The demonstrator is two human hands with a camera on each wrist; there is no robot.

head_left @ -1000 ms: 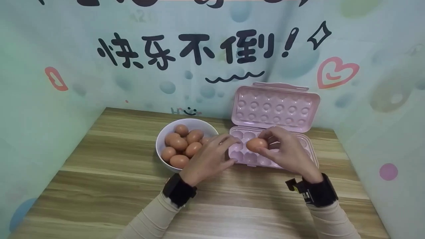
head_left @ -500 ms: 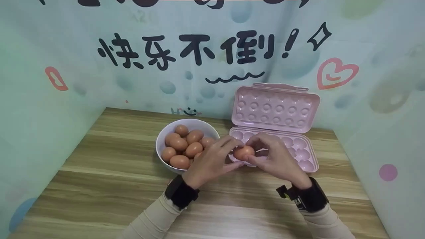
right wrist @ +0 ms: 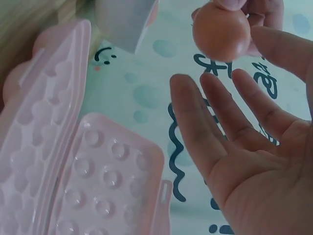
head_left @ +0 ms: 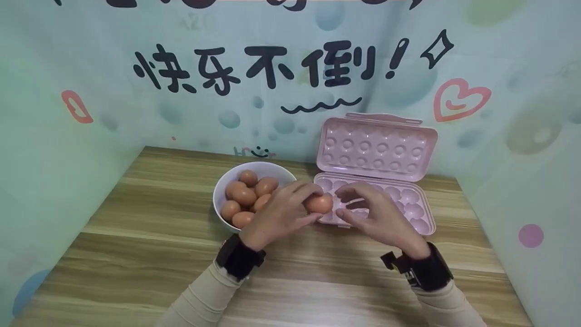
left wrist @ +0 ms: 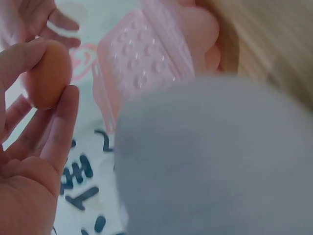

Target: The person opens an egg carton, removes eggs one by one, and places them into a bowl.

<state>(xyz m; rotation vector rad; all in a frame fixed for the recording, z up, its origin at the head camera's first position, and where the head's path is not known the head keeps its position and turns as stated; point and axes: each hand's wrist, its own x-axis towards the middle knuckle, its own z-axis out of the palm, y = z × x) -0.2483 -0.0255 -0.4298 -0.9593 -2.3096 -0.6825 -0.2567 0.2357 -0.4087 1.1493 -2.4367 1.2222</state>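
Observation:
My left hand (head_left: 279, 213) pinches a brown egg (head_left: 320, 204) between thumb and fingertips, over the near left corner of an open pink egg carton (head_left: 422, 200). In the left wrist view the same egg (left wrist: 48, 76) sits between the thumb above and the fingers below. Just right of it, my right hand (head_left: 381, 215) is spread with thumb and fingers apart, holding nothing; the right wrist view shows its fingers (right wrist: 190, 112) parted from the egg. Rows of hollows line the carton's base; those in sight hold no eggs.
A white bowl (head_left: 219, 213) of several brown eggs (head_left: 244, 196) stands left of the carton, partly behind my left hand. The carton's lid (head_left: 376, 147) leans up near the printed back wall (head_left: 190, 118). All stands on a wooden table (head_left: 150, 254).
The right hand has brought the egg leftward to the left hand. The left hand now grips it and has drawn slightly left, while the right fingers have let go.

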